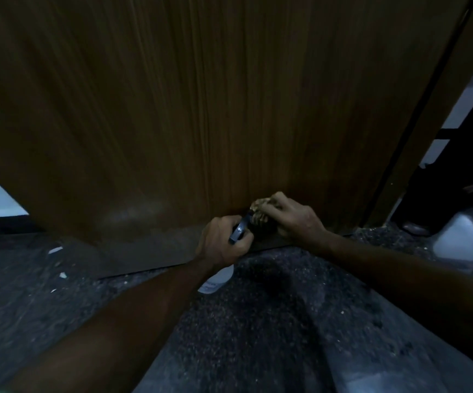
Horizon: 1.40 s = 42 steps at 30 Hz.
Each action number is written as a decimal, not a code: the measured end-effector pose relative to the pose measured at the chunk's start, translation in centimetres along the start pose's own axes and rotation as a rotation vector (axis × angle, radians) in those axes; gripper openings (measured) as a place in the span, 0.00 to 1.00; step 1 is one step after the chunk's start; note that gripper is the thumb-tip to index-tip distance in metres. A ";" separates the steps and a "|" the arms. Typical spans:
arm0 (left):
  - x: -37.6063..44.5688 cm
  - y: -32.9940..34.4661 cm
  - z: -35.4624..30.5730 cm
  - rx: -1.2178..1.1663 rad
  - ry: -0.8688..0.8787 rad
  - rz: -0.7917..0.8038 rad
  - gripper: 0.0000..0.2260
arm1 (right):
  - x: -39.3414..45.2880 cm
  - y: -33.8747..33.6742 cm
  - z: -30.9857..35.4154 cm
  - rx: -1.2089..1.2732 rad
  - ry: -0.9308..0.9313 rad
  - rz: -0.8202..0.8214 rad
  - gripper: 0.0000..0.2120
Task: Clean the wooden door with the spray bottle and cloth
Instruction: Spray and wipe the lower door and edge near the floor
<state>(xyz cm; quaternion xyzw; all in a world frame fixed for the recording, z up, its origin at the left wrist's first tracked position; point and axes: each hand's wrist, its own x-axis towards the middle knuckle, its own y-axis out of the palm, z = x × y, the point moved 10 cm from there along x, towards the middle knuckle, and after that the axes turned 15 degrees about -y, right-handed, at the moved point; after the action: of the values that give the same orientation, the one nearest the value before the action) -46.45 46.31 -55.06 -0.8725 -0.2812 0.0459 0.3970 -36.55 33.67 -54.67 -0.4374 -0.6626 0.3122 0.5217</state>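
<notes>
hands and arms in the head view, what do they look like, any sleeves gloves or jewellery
Both forearms are bare to the frame edge, with no sleeves in view. The left hand and right hand wear no gloves. No rings, watch or bracelet can be made out in the dim light.

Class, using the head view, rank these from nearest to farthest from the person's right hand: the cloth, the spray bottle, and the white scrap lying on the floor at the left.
1. cloth, gripped in the right hand against the door's bottom.
2. spray bottle, just left, held in the left hand.
3. white scrap, far left on the floor.

brown streak-grained door (201, 109); tan cloth (259, 213); white bottle (215, 280); dark speckled floor (258, 321).
</notes>
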 end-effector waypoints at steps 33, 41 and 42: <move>-3.3 -3.6 10.2 0.012 -0.149 0.174 0.18 | 8.0 -1.6 6.7 0.083 0.057 0.109 0.32; -3.3 -7.1 12.7 0.141 -0.269 0.101 0.19 | 8.3 5.0 8.8 0.138 0.027 0.286 0.30; -3.2 -7.6 12.9 0.125 -0.256 0.089 0.18 | 8.3 7.0 9.7 0.128 -0.037 0.389 0.27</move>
<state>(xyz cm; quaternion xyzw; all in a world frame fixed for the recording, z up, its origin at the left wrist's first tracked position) -56.48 57.23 -58.85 -0.8446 -0.2874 0.1916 0.4090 -44.75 44.57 -59.77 -0.5174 -0.5539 0.4565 0.4660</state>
